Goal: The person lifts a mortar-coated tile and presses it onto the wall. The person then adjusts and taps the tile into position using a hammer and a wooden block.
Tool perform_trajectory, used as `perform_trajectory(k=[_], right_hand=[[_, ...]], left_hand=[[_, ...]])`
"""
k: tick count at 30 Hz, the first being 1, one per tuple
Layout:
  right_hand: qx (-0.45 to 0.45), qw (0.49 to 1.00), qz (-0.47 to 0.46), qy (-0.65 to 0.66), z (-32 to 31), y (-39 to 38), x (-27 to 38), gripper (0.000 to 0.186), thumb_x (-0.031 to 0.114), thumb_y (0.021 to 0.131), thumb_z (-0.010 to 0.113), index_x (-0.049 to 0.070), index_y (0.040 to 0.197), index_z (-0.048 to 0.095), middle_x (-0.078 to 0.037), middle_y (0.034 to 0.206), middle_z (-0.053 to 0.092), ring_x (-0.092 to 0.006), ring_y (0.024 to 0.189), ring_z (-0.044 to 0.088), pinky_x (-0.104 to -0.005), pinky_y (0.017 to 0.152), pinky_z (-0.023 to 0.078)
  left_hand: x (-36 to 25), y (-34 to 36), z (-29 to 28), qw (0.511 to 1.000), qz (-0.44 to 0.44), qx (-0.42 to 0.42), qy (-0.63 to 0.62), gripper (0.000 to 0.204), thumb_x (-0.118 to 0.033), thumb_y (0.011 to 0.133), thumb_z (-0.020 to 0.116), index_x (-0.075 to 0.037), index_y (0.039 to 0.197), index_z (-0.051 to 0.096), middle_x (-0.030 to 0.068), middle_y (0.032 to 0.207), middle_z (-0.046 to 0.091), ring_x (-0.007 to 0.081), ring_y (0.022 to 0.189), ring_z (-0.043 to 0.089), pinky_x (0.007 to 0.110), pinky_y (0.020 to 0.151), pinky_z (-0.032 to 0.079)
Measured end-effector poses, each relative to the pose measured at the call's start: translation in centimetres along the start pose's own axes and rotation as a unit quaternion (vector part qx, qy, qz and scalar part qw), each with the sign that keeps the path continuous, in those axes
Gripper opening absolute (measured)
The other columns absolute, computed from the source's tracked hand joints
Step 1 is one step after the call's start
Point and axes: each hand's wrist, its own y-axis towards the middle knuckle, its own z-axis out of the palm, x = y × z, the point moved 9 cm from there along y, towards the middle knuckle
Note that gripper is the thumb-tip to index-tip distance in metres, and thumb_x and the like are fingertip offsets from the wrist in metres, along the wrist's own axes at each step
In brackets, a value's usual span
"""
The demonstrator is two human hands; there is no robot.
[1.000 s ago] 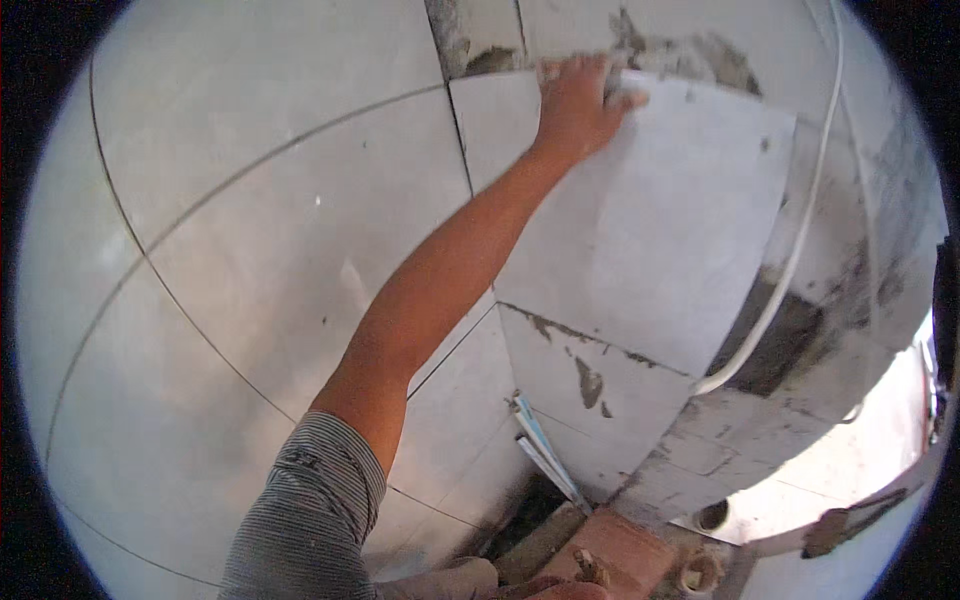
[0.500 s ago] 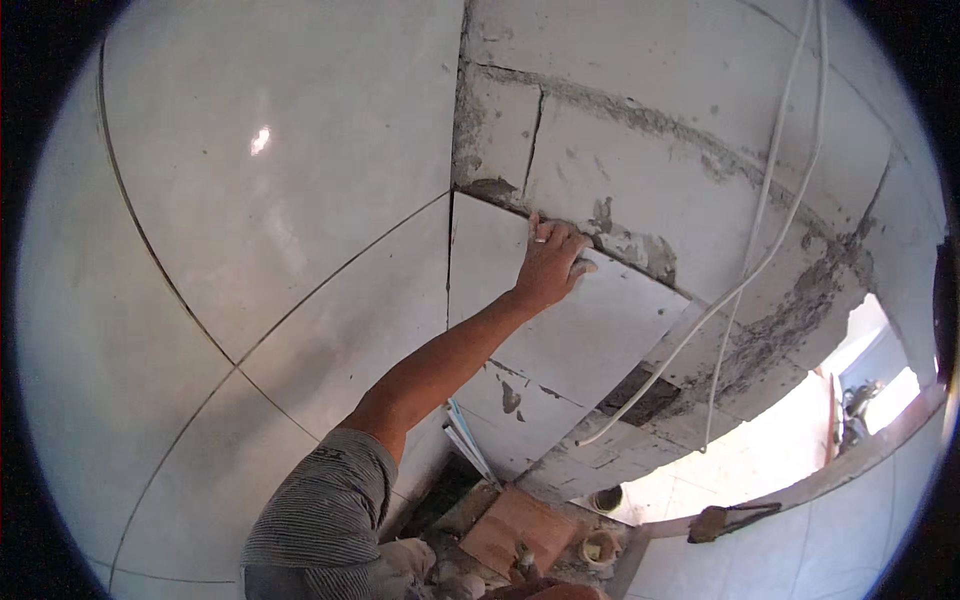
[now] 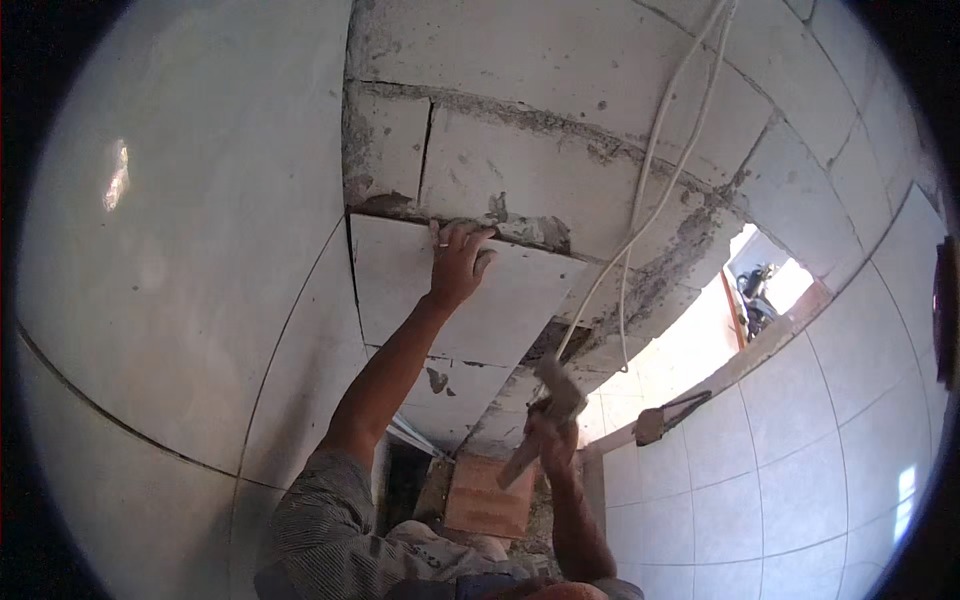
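Note:
My left hand [image 3: 460,258] rests with fingers apart on the top edge of a white tile [image 3: 470,300] against the wall, just below grey mortar patches [image 3: 530,225]. My right hand [image 3: 550,440] is closed round a grey hammer-like tool [image 3: 560,390], blurred, held up below and to the right of that tile. Lower down, some thin white strips [image 3: 415,435] lean in the corner, partly hidden by my left arm.
Large glossy tiles [image 3: 180,300] cover the left wall. A white cable [image 3: 660,180] hangs down the bare blockwork [image 3: 520,160]. A bright opening [image 3: 670,340] with a ledge [image 3: 760,345] is at right, above smaller tiles [image 3: 800,460]. A reddish board [image 3: 490,500] lies below.
My right hand has risen into clear view with the tool. The view has shifted, showing more blockwork and the opening. My left hand stays on the tile's top edge.

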Motion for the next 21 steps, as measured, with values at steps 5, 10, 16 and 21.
perform_trajectory(k=[5, 10, 16, 21], right_hand=[[-0.036, 0.999, -0.01, -0.038, 3.2, 8.0, 3.5, 0.012, 0.008, 0.077, 0.049, 0.004, 0.088, 0.049, -0.002, 0.069, 0.05, -0.0104, 0.057, 0.048, -0.025, 0.05, 0.042], [-0.042, 0.998, -0.005, 0.053, 6.9, 12.6, 2.4, 0.012, 0.01, 0.077, 0.052, 0.005, 0.087, 0.049, -0.002, 0.071, 0.05, -0.0121, 0.062, 0.049, -0.0253, 0.054, 0.041], [-0.015, 0.997, -0.063, 0.04, 10.4, 15.4, -0.1, 0.02, 0.011, 0.078, 0.051, 0.002, 0.095, 0.048, -0.004, 0.076, 0.051, -0.0119, 0.065, 0.049, -0.0248, 0.056, 0.042], [0.035, 0.972, -0.232, -0.007, 12.7, 16.7, 0.7, 0.02, 0.007, 0.075, 0.049, -0.001, 0.093, 0.048, -0.004, 0.074, 0.051, -0.0115, 0.063, 0.049, -0.0257, 0.053, 0.041]], left_hand=[[0.2, 0.2, -0.3, 0.995, 0.024, 0.005, -0.096, 0.025, -0.026, 0.077, 0.058, -0.015, 0.099, 0.055, 0.0068, 0.105, 0.049, 0.0287, 0.108, 0.04, 0.057, 0.098, 0.006], [0.8, -0.1, -0.9, 0.974, 0.023, 0.051, -0.218, 0.019, -0.03, 0.078, 0.057, -0.015, 0.088, 0.06, 0.0063, 0.105, 0.053, 0.0275, 0.115, 0.037, 0.054, 0.098, 0.0], [0.9, -0.1, -0.7, 0.969, 0.045, 0.068, -0.234, 0.021, -0.033, 0.078, 0.056, -0.014, 0.084, 0.062, 0.0053, 0.106, 0.055, 0.0277, 0.12, 0.032, 0.053, 0.098, 0.0], [1.0, 0.4, -1.5, 0.962, 0.005, 0.061, -0.268, 0.019, -0.03, 0.077, 0.055, -0.013, 0.083, 0.062, 0.0038, 0.112, 0.053, 0.0279, 0.122, 0.029, 0.05, 0.099, 0.0]])
